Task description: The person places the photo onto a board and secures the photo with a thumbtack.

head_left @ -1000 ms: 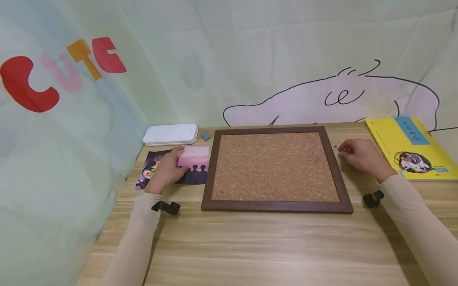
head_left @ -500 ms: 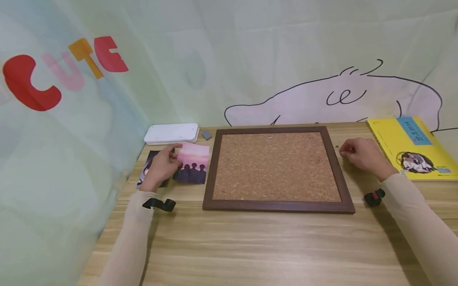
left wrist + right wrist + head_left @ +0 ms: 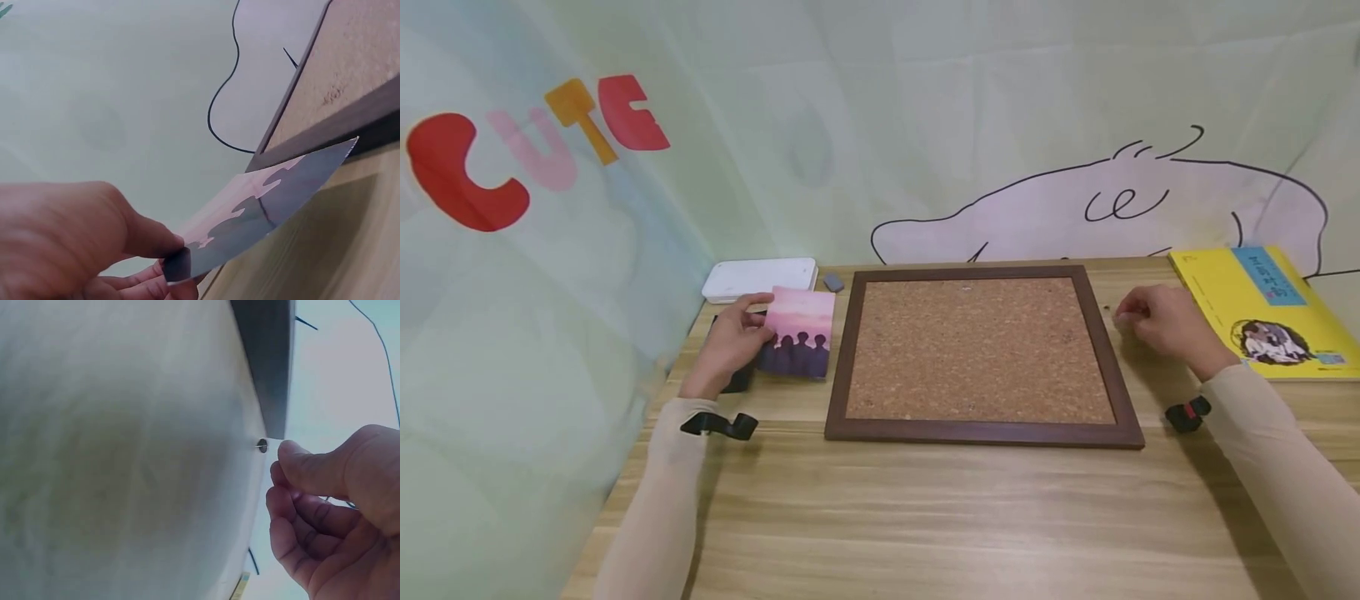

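My left hand [image 3: 728, 340] pinches a photo [image 3: 797, 329] by its left edge, thumb on top and fingers below. This photo has a pink sky and dark figures; in the left wrist view it bends and is tilted above the table. A second, darker photo [image 3: 742, 379] lies beneath my left hand, mostly covered. My right hand [image 3: 1163, 325] is right of the cork board [image 3: 977, 350], fingers loosely curled, with nothing visible between them. Just beyond the thumb tip, apart from it, a small pushpin [image 3: 262, 445] stands on the table, its fine point showing.
The cork board's brown frame [image 3: 985, 432] lies in the middle of the wooden table [image 3: 925, 517]. At the back left are a white case [image 3: 760, 279] and a small grey block [image 3: 834, 283]. A yellow book [image 3: 1262, 312] lies right of my right hand. A printed curtain [image 3: 820, 125] hangs behind.
My left hand has taken the pink photo by its left edge and raised it, shifting slightly left and away from me. My right hand has stayed almost in place beside the pushpin.
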`<state>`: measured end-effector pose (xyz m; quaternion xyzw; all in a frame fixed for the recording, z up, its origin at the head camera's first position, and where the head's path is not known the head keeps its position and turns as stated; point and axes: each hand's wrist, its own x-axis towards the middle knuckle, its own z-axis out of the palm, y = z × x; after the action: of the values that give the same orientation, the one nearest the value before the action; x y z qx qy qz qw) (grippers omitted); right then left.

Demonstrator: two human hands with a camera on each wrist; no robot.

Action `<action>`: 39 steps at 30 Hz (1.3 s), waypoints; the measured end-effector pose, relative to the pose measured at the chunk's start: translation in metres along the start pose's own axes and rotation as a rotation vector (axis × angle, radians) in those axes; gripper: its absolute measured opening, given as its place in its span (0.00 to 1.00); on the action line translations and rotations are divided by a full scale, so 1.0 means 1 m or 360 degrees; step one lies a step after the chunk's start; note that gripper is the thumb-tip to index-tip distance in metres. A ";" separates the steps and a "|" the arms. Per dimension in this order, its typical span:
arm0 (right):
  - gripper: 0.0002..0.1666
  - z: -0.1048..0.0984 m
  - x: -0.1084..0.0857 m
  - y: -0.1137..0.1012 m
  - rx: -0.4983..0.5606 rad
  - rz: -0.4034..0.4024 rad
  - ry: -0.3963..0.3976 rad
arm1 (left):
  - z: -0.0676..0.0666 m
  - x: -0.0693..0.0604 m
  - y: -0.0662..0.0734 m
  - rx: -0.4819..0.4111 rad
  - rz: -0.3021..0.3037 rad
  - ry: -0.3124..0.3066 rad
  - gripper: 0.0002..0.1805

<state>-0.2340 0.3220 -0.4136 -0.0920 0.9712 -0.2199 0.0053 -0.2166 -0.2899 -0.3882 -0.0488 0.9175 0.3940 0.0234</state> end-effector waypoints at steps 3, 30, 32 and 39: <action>0.07 -0.003 0.001 -0.006 0.0025 0.0031 0.0032 | 0.000 -0.001 0.005 -0.0031 -0.0023 -0.0024 0.32; 0.11 -0.011 0.001 -0.074 0.0193 -0.0081 0.0367 | 0.015 0.005 0.052 -0.0266 0.0041 -0.0186 0.34; 0.11 -0.011 0.002 -0.079 0.0229 -0.0078 0.0376 | 0.016 0.007 0.056 -0.0262 0.0017 -0.0191 0.34; 0.13 -0.011 0.003 -0.096 0.0445 0.0002 0.0321 | 0.024 0.014 0.065 -0.0265 0.0072 -0.0216 0.33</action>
<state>-0.2202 0.2412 -0.3629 -0.0672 0.9268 -0.3609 -0.0791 -0.2372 -0.2286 -0.3586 -0.0032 0.8787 0.4718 0.0723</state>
